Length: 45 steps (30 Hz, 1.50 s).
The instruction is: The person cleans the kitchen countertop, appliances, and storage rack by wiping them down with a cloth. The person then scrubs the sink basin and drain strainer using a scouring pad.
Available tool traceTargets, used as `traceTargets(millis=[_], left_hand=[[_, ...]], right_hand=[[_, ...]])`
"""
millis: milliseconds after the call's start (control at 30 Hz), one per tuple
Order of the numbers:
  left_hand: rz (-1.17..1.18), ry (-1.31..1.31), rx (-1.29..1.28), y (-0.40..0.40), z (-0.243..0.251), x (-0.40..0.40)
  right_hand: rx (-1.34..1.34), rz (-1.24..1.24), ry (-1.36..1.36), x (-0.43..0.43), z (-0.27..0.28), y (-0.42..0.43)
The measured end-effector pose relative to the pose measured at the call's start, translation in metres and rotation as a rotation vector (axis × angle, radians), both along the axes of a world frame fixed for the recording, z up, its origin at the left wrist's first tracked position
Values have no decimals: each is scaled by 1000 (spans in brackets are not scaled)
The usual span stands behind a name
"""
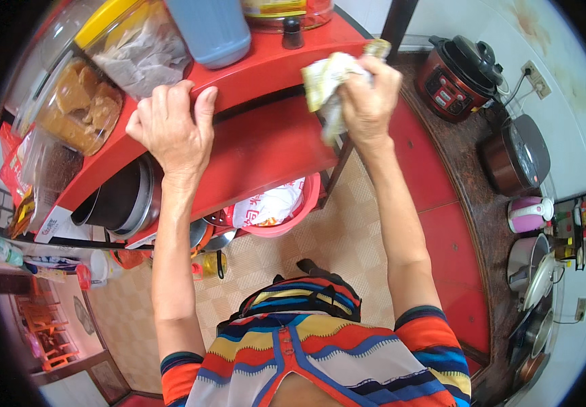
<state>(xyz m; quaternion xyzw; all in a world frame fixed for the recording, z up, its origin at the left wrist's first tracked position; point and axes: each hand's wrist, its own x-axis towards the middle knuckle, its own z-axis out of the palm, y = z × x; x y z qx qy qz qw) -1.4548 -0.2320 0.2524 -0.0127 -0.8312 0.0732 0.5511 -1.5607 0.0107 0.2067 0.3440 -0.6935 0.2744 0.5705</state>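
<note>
My right hand (371, 96) grips a crumpled white and yellow cloth (331, 81) at the right end of a red shelf unit (277, 68). Part of the cloth hangs down past the edge of its top shelf. My left hand (176, 122) rests on the front edge of that shelf, thumb apart from the fingers, holding nothing loose. Behind it stand a clear jar with a yellow lid (140, 51), a blue plastic container (211, 33) and a small black-capped bottle (292, 33). A clear box of brown lumps (82, 107) is to its left.
A dark pot (120, 198) sits on a lower shelf, and a pink basin (298, 219) with a white bag is below. Along the right, a counter (445, 152) bears a red pressure cooker (458, 79), a brown rice cooker (514, 155), a purple kettle (529, 213) and pots.
</note>
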Motion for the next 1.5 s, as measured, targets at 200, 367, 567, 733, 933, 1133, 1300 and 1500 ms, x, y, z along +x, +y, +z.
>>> traceTargets(millis=[200,367,567,733,933,1133,1300,1500], left_hand=[[-9,55,-2,-4,-3,0],[-45,47,31,-1,-1,0],[-7,-28,44,0,0,3],[27,-35,40,0,0,8],[7,-13,54,4,2,7],[-19,-18,65,2,2,6],[-28,-16,66,6,3,5],[-13,-24,51,1,2,8]], right_hand=[[-583,125,-253,-3,-6,-4],[-549,15,-173,19,2,-55],[-284,158,-126,57,5,-110],[-271,380,-222,55,10,-79],[-558,-102,-171,12,33,-8],[-541,-137,-168,19,21,-38],[-436,114,-252,55,-4,-96],[-359,482,-378,74,0,-98]])
